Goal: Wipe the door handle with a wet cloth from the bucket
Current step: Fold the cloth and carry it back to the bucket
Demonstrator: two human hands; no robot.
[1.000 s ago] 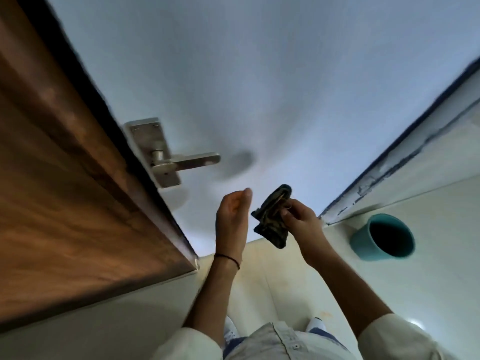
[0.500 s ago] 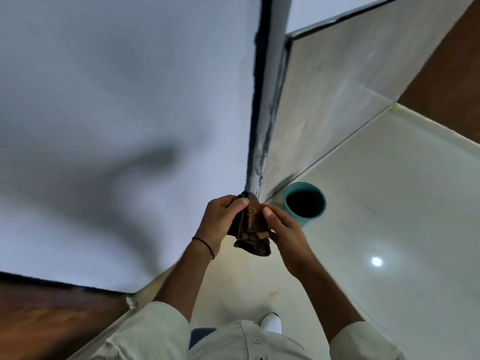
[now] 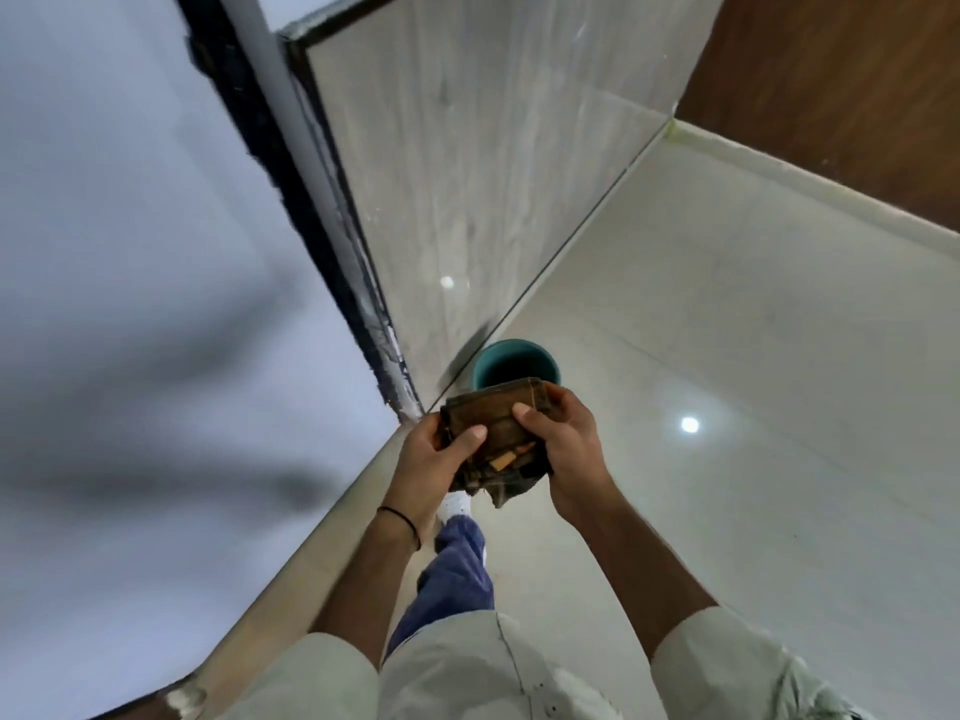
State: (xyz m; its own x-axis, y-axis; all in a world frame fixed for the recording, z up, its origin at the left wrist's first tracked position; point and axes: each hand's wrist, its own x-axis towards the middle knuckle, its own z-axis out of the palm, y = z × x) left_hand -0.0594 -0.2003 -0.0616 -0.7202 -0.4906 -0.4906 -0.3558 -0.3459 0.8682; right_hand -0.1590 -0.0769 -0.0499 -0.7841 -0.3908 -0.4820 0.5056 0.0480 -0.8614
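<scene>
A dark brown patterned cloth point(image 3: 496, 426) is folded flat between both hands at mid-frame. My left hand point(image 3: 434, 462) grips its left edge with the thumb on top. My right hand point(image 3: 566, 444) grips its right edge. Just beyond the cloth a teal bucket point(image 3: 519, 358) stands on the floor by the wall corner, its near rim hidden by the cloth. The door handle is out of view.
A pale blue-grey wall point(image 3: 130, 252) fills the left side, ending at a black-edged corner strip point(image 3: 311, 200). A glossy tiled wall point(image 3: 467, 148) meets the shiny floor point(image 3: 727, 381). Brown wood point(image 3: 857, 85) shows at top right. My leg and white shoe point(image 3: 456, 504) are below the hands.
The view swung right, away from the door and handle, toward the bucket. My left hand joined the right on the cloth, and the cloth now lies spread flat, close over the bucket.
</scene>
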